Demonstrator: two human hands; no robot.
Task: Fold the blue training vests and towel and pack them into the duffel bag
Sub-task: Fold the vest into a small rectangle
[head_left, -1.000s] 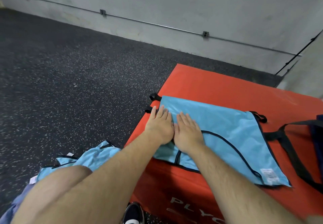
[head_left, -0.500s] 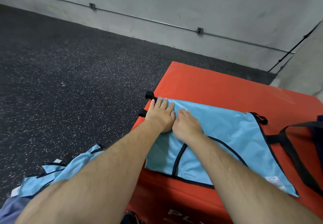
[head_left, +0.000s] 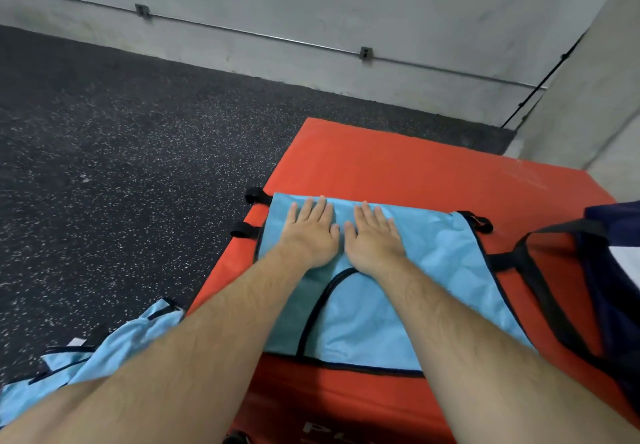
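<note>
Now the left hand (head_left: 311,232) and right hand (head_left: 374,237) press flat on the vest (head_left: 433,256), each grip released. At 3 o'clock sits the bag (head_left: 616,288).

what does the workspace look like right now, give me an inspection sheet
surface: red padded box, a vest lying on its near part
job's things: blue vest spread flat on the box; crumpled blue vest fabric at lower left beside the box; dark duffel bag at the right edge, its strap trailing on the box
clutter: nothing seen
grippers (hands): left hand and right hand side by side, fingers straight, pressing the vest flat
cables: thin conduit along the wall; dark cable down the corner
surroundings: speckled dark floor, grey wall
</note>
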